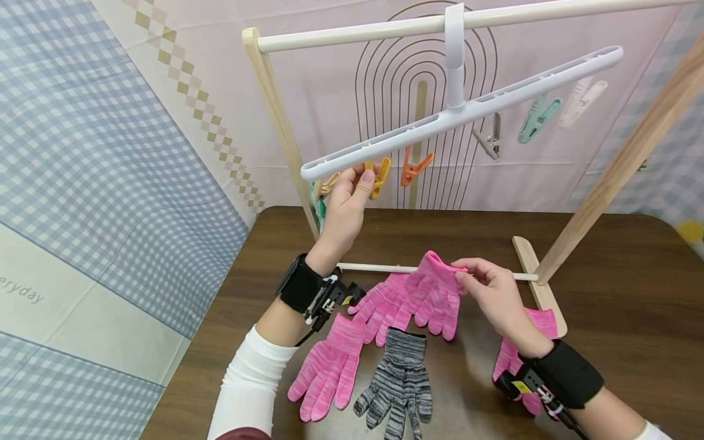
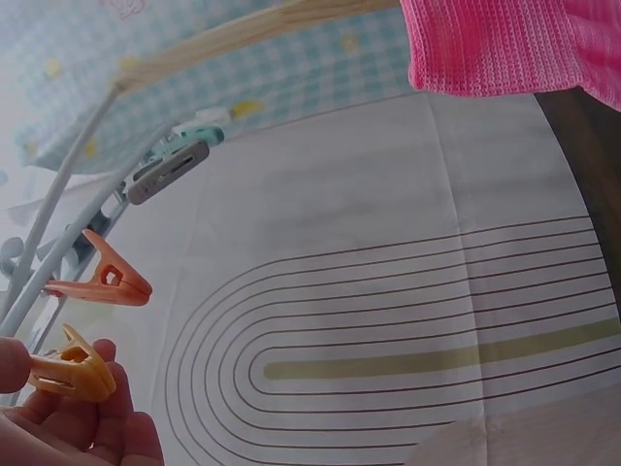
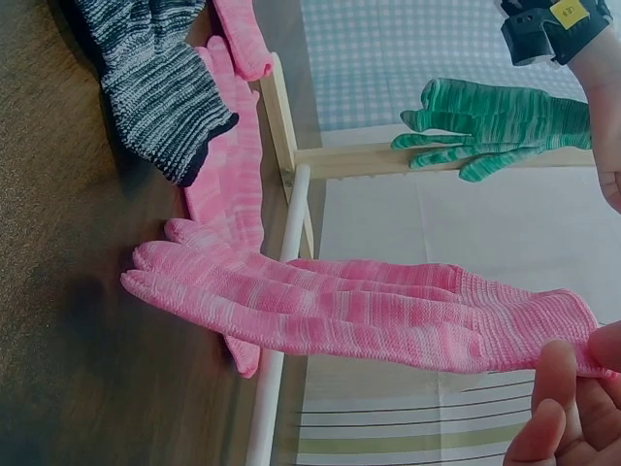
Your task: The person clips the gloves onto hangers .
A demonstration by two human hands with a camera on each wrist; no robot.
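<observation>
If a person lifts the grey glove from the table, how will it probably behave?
The grey glove will likely droop: its fabric looks knitted and soft. It seems light, being thin, and unlikely to roll, lying flat.

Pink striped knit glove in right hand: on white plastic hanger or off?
Off: right hand holds pink striped knit glove by its cuff, below white plastic hanger; no clip on the cuff.
</observation>
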